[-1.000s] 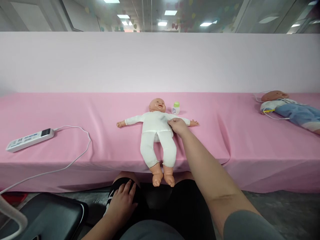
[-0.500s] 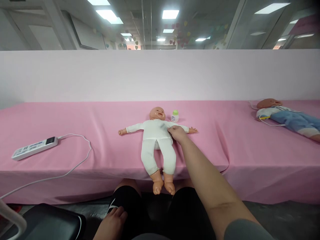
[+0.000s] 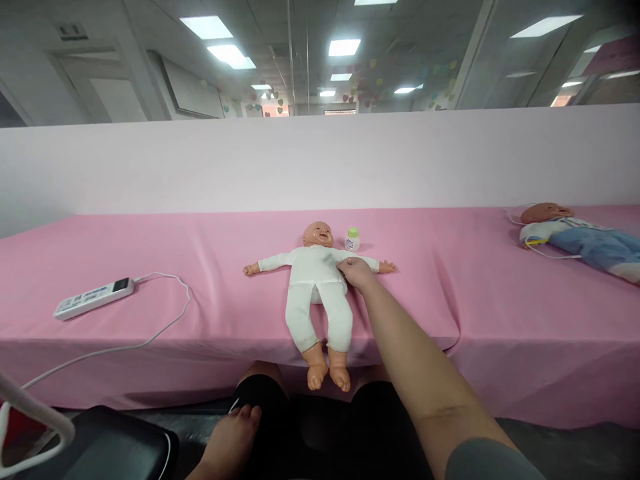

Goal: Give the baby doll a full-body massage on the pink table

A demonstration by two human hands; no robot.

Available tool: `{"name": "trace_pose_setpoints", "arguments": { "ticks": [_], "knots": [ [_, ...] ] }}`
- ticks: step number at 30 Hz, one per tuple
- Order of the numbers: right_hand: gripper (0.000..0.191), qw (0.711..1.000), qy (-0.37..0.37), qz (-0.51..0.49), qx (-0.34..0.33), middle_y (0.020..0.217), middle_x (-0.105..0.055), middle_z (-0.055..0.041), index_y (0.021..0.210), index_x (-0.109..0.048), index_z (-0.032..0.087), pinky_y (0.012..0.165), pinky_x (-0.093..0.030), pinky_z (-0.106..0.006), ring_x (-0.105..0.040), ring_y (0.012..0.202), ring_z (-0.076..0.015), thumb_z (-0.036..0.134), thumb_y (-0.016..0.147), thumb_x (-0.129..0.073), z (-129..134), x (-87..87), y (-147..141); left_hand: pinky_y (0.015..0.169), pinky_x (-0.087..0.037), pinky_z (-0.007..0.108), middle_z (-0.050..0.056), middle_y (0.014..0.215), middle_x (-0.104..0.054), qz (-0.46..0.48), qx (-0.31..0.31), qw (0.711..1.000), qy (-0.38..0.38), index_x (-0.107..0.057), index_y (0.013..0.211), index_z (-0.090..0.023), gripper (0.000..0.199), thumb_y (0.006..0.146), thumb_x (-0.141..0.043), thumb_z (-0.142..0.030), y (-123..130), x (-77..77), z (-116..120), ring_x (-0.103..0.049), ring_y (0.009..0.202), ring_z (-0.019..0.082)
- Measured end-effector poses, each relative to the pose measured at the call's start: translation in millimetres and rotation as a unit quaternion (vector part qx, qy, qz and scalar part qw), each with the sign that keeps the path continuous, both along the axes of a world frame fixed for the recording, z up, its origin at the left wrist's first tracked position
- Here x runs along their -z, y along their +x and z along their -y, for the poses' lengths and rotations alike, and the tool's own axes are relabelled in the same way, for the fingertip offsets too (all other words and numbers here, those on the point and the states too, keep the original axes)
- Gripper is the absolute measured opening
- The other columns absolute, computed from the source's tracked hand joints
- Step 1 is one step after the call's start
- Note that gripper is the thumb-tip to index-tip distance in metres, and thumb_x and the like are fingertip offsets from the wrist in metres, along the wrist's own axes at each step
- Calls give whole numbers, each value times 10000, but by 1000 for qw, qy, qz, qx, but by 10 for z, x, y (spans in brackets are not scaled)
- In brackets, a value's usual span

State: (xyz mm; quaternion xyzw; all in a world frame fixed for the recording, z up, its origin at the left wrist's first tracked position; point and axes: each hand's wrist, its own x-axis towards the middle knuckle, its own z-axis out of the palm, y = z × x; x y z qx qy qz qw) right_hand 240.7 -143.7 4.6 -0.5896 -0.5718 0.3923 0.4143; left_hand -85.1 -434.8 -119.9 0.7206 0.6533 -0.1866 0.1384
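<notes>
A baby doll (image 3: 320,267) in a white suit lies on its back on the pink-covered table, arms spread and bare feet hanging over the front edge. At the doll's chest, on the side toward the right, is my right hand (image 3: 356,272). Its fingers are pinched together against the white cloth; what they grip is too small to make out. A small bottle with a green cap (image 3: 353,240) stands beside the doll's head, just beyond that hand. My left hand (image 3: 237,433) rests on my left thigh, its fingers lying loosely with nothing in them.
A white power strip (image 3: 94,299) lies at the left, its cable trailing off the front edge. At the far right lies another doll (image 3: 585,240) in blue clothes with thin tubing. A black chair seat (image 3: 115,443) is at lower left. Behind the table rises a white wall (image 3: 310,163).
The camera view has tilted up slightly and turned a little left. My right hand stays at the doll's chest, and my left hand remains on my thigh.
</notes>
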Motion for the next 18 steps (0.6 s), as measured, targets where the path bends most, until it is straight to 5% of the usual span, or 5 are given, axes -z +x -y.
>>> {"name": "trace_pose_setpoints", "arguments": {
  "ticks": [11, 18],
  "knots": [
    [262, 1000, 10, 3, -8, 634, -609, 8, 661, -524, 248, 545, -388, -315, -533, 571, -183, 391, 797, -695, -43, 64, 4, 1033, -452, 505, 219, 1259, -715, -45, -14, 997, 63, -715, 1309, -100, 487, 951, -390, -45, 65, 80, 19, -652, 1215, 367],
    [299, 1000, 20, -3, -17, 603, -561, 22, 630, -495, 254, 539, -377, -310, -499, 560, -176, 395, 801, -696, -54, 77, 5, 1014, -420, 503, 227, 1250, -709, -34, -20, 996, 79, -742, 1247, -93, 480, 946, -369, -60, 62, -91, -41, -645, 1201, 368]
  ]
}}
